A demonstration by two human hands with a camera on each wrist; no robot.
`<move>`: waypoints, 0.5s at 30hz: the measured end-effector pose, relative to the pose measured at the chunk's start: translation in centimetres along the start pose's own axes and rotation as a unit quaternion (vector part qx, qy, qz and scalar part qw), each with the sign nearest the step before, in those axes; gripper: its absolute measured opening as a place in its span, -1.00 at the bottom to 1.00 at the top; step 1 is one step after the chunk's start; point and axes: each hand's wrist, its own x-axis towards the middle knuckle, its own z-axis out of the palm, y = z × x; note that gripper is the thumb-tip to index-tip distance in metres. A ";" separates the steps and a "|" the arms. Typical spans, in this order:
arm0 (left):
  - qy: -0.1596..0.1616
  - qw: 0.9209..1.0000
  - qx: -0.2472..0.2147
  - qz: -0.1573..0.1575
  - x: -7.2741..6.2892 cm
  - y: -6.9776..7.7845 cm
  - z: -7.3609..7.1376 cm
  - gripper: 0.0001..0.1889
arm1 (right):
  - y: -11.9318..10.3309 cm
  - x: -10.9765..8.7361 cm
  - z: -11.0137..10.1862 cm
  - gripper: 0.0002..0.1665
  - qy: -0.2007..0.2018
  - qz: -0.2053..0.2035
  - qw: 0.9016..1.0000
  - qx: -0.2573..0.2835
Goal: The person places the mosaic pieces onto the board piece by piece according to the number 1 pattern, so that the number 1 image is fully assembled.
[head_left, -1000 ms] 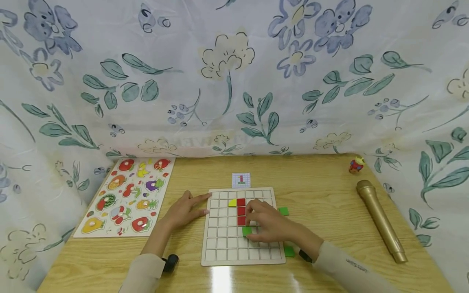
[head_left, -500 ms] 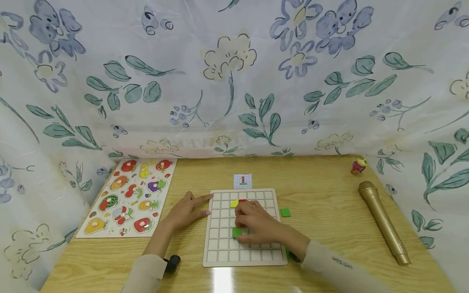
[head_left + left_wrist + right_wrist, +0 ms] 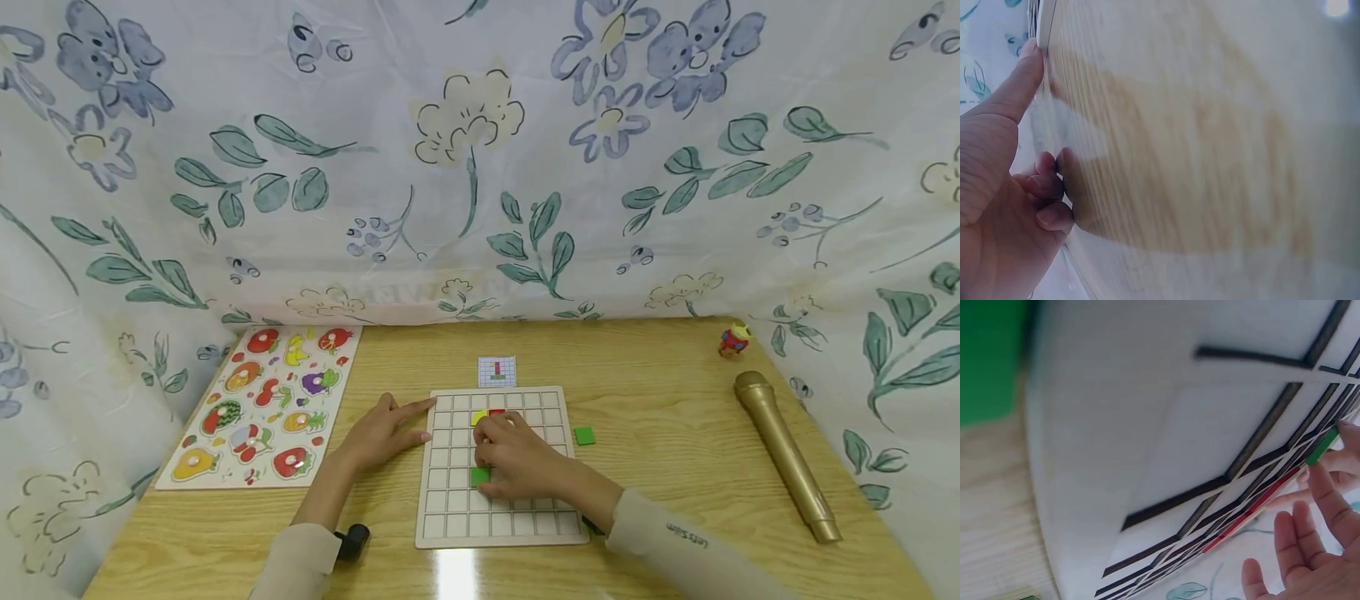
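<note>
A square gridded board (image 3: pixel 437 527) lies on the table. My right hand (image 3: pixel 525 465) is over it, pinching a green tile (image 3: pixel 478 477) between thumb and fingertip; the right wrist view shows the green tile (image 3: pixel 1322 447) between those fingers at the grid. Beyond the hand, a yellow tile (image 3: pixel 477 418) and part of a red tile (image 3: pixel 497 412) show on the board. The hand hides more red tiles in the head view, but a red strip (image 3: pixel 1254 507) appears in the right wrist view. At the board's left edge, my left hand (image 3: pixel 378 435) touches it with forefinger and thumb extended.
A small printed card (image 3: pixel 497 372) lies behind the board. One loose green tile (image 3: pixel 585 436) is right of it. A fruit puzzle board (image 3: pixel 168 477) lies at left. A gold microphone (image 3: pixel 786 454) and a small toy figure (image 3: pixel 734 340) are at right. Floral cloth (image 3: pixel 450 250) hangs behind.
My right hand has moved left across the board with the green tile, now covering most of the red tiles. The left hand stays at the board's edge.
</note>
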 end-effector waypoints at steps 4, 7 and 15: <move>-0.001 1.000 -0.003 0.000 0.0 0.0 0.0 -0.39 | 0.0 0.0 0.0 -0.75 -0.003 0.002 1.000 -0.009; -0.002 1.000 -0.003 -0.002 0.0 0.0 0.0 -0.40 | 0.0 0.1 0.0 -0.72 -0.010 0.005 1.000 -0.011; 0.001 1.000 -0.007 -0.003 -0.1 0.1 0.0 -0.39 | 0.0 -0.2 -0.2 -0.68 -0.013 0.011 1.000 -0.013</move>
